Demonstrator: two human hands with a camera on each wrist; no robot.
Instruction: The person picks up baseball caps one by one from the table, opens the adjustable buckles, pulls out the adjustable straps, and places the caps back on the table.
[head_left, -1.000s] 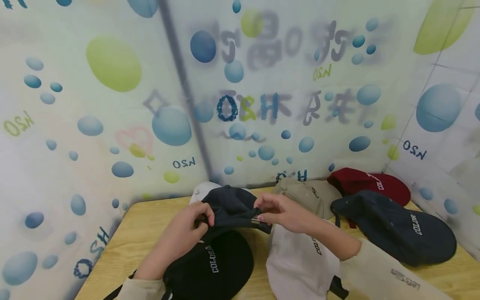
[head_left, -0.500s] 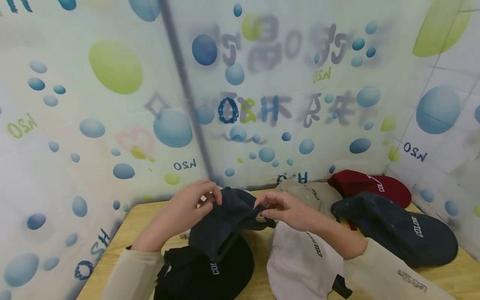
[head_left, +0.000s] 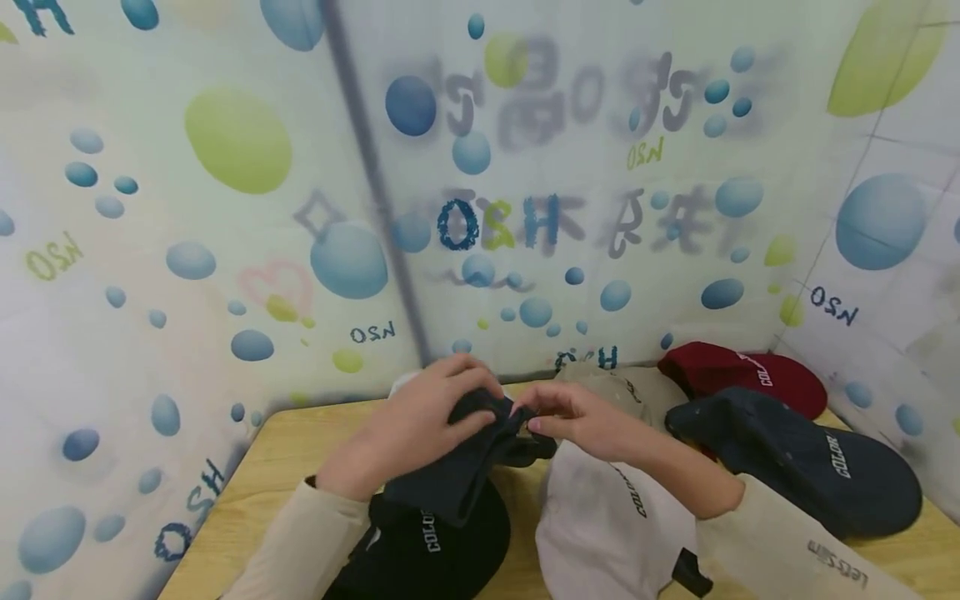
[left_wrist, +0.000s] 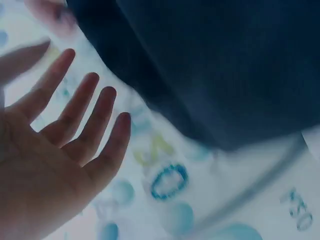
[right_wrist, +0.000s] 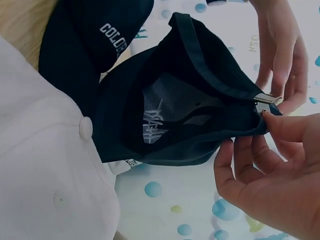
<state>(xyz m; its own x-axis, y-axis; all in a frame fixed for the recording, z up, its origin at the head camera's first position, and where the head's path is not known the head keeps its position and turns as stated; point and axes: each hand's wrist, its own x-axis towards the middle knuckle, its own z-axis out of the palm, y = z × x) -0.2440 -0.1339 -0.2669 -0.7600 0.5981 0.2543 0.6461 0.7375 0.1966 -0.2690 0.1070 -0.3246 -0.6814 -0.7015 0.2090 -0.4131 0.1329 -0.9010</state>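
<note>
A dark navy baseball cap [head_left: 438, 479] is held up over a black cap [head_left: 472, 542], its brim tilted down to the left. My right hand [head_left: 581, 421] pinches the cap's back edge beside the strap's metal buckle [right_wrist: 266, 100], thumb against the fingers. The right wrist view looks into the hollow of the cap, where pale embroidery backing [right_wrist: 155, 120] shows. My left hand [head_left: 423, 421] hovers at the cap's left side. In the left wrist view its fingers [left_wrist: 82, 105] are spread and nearly straight, apart from the navy fabric [left_wrist: 220, 65].
A white cap [head_left: 615, 533] lies right of the black one. Behind it sit a beige cap [head_left: 648, 396], a dark red cap [head_left: 750, 379] and another navy cap [head_left: 795, 467]. The wooden table [head_left: 300, 446] meets a wall sheet [head_left: 480, 100] printed with bubbles.
My left hand let go of the navy cap's edge, rose, and came rightward toward my right hand. The cap's brim swung down over the black cap. My right hand kept its pinch.
</note>
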